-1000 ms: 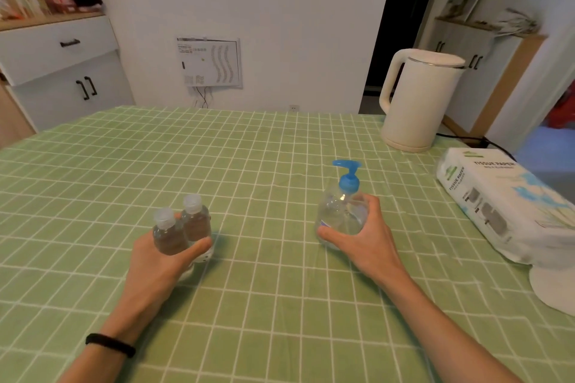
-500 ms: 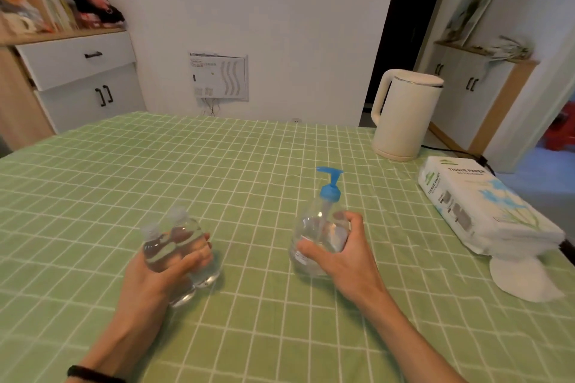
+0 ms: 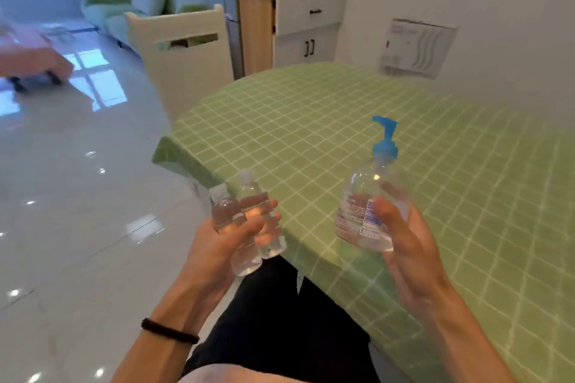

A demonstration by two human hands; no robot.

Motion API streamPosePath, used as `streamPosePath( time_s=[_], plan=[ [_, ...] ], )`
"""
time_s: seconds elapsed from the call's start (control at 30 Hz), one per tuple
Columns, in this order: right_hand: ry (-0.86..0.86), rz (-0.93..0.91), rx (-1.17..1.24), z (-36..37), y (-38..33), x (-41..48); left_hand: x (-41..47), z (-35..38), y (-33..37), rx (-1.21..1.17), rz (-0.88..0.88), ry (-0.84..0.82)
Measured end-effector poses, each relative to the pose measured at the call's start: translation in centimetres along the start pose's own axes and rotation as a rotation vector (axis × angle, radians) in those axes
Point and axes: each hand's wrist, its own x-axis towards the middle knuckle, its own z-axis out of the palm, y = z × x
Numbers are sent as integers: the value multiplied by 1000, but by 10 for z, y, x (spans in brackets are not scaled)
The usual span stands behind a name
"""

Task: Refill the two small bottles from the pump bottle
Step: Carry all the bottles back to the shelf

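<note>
Still the setup step, I'd say: your left hand (image 3: 224, 244) clutches both capped small bottles (image 3: 249, 202), your right hand (image 3: 410, 252), well apart, wraps the pump bottle (image 3: 367, 211). Next: set down, uncap one.

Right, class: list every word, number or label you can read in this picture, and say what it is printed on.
No text here can be read.
Pump bottle, its label: small print and a barcode, too blurred to read.
Wall panel: printed marks, too blurred to read.
Small bottles: no label shows.
</note>
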Motion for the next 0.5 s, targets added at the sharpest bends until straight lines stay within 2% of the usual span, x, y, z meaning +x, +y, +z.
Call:
streamPosePath(
  time_s=[0.17,0.5],
  plan=[
    [-271,51,13,48,15,-12,-65,-34,16,2,85,170],
    [-611,215,-1,122,71,-33,-151,-112,-1,-48,130,453]
  ],
)
